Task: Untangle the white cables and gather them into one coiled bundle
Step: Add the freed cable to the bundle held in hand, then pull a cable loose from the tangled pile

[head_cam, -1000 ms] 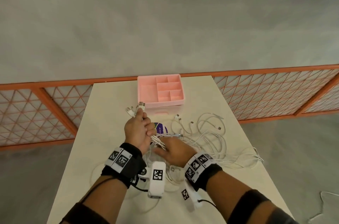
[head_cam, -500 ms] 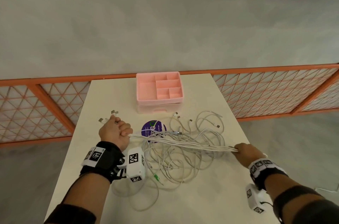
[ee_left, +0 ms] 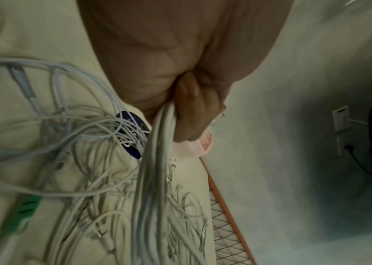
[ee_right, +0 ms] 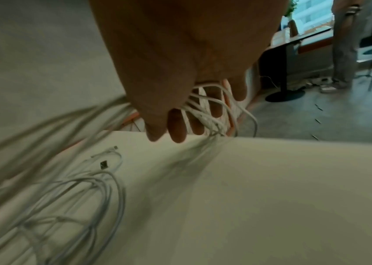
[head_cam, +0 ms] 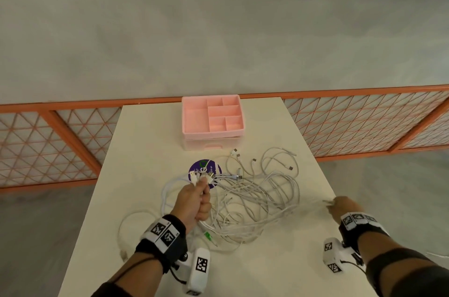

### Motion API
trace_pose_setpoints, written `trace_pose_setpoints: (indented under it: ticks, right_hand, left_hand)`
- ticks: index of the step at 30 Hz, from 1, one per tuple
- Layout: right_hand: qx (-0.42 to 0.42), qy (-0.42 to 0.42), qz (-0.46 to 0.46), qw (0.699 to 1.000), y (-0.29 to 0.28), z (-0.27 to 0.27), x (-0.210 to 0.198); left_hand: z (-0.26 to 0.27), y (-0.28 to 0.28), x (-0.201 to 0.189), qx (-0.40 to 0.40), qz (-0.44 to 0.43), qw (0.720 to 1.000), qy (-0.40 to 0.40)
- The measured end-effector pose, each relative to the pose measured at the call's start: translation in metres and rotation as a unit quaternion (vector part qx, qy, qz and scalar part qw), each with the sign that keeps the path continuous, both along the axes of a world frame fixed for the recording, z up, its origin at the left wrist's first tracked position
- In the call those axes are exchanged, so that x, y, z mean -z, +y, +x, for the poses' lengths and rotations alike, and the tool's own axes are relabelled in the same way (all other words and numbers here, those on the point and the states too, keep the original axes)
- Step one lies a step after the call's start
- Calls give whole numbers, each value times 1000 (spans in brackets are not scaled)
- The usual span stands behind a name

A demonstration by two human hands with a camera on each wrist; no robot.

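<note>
The left hand (head_cam: 194, 202) is clenched round a gathered bunch of the white cables (head_cam: 255, 197), plug ends sticking up out of the fist above the purple disc (head_cam: 205, 170) in the middle of the tabletop (head_cam: 145, 151); the left wrist view shows the strands running as one thick hank out from under the curled fingers (ee_left: 192, 114). Half a second ago that fist sat nearer the left edge and the strands were stretched taut across to the right hand; now the fist has come back toward the centre and the stretch has gone slack. The right hand (head_cam: 340, 208), close to the right edge, has several strands looped over its loosely curled fingers (ee_right: 176, 125) (a light hold, more hooked than gripped). Most of the cable lies in loose overlapping loops between the hands, one stray loop trailing toward the near left corner. The pink organizer (head_cam: 212, 117) stands at the far edge. By my reading, one length has been drawn straight and is being folded back toward the fist; coiling has barely started.
</note>
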State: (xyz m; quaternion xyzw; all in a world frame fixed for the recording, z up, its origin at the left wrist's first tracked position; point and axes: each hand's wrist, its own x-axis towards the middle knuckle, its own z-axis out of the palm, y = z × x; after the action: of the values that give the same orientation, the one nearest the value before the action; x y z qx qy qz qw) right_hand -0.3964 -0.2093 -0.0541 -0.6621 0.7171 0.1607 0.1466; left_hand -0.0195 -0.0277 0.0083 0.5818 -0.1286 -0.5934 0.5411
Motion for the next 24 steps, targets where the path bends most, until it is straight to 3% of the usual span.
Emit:
trace_pose_setpoints:
  ticks: [4,7,9,12,14,16,19,24]
  right_hand:
    - [-43,74,116,990,14,15,5]
    - [-45,47,175,982,10,37,-10]
    - [-92,12,180,979,13,71,-41]
    - [-198,-159,131,958,25,137,-88]
    - [-200,-358,92,907,41,177,-107]
    - [-186,-487,66,851,58,208,-119]
    - [-220,-541,59,810,81,243,-128]
    - [-266,-488,34,831,92,262,-124]
  left_hand:
    - [-2,2,-2,-4,-2,1000,-10]
    - [-3,1,-3,8,-10,1000,-16]
    - [-6,-1,-5,27,-22,999,-19]
    - [-15,-4,-11,61,-44,997,-35]
    - [-21,-4,-16,86,-54,993,-56]
    - [-25,-5,-19,109,-64,989,-76]
    - [-27,-6,-21,122,-59,987,-86]
    - [-23,1,-25,145,-74,982,-94]
